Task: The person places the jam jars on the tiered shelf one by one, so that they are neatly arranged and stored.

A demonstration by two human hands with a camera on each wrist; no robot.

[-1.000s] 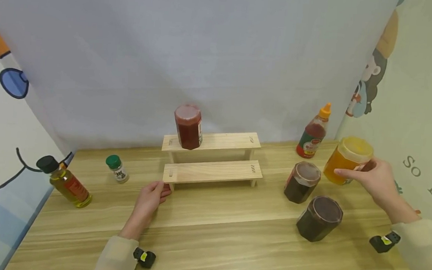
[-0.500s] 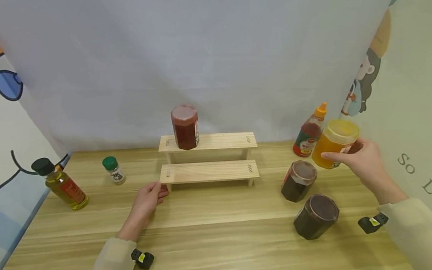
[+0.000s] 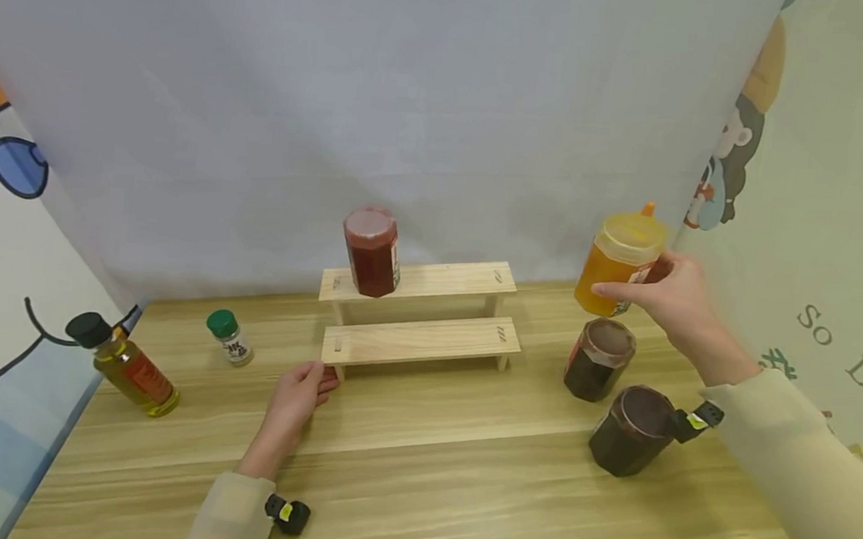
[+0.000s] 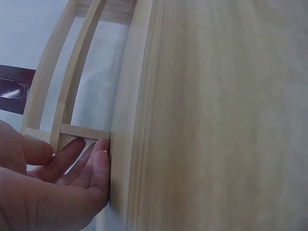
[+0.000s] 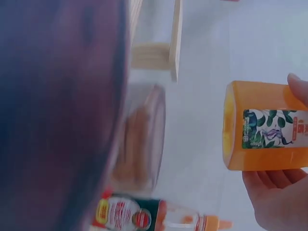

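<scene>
My right hand [image 3: 673, 299] grips a jar of orange-yellow honey [image 3: 612, 270], held up in front of a sauce bottle whose orange tip [image 3: 648, 209] shows above it. In the right wrist view the thumb and fingers clasp the honey jar [image 5: 267, 125] from opposite sides. My left hand [image 3: 295, 398] is at the left end of a two-tier wooden rack [image 3: 422, 342]. The left wrist view shows the thumb at the board's edge and the fingers against the leg [image 4: 84, 132] below. A dark red jar [image 3: 374, 253] stands on the upper tier.
Two dark jars, one farther back [image 3: 600, 361] and one nearer [image 3: 632, 431], stand right of the rack. At left are a green-capped seasoning shaker [image 3: 231, 339] and an oil bottle [image 3: 127, 369]. A pale cloth wall [image 3: 442, 120] closes off the table's back edge.
My right hand has lifted the honey jar and carried it leftward, so it now hides most of the sauce bottle. The left hand has stayed at the rack.
</scene>
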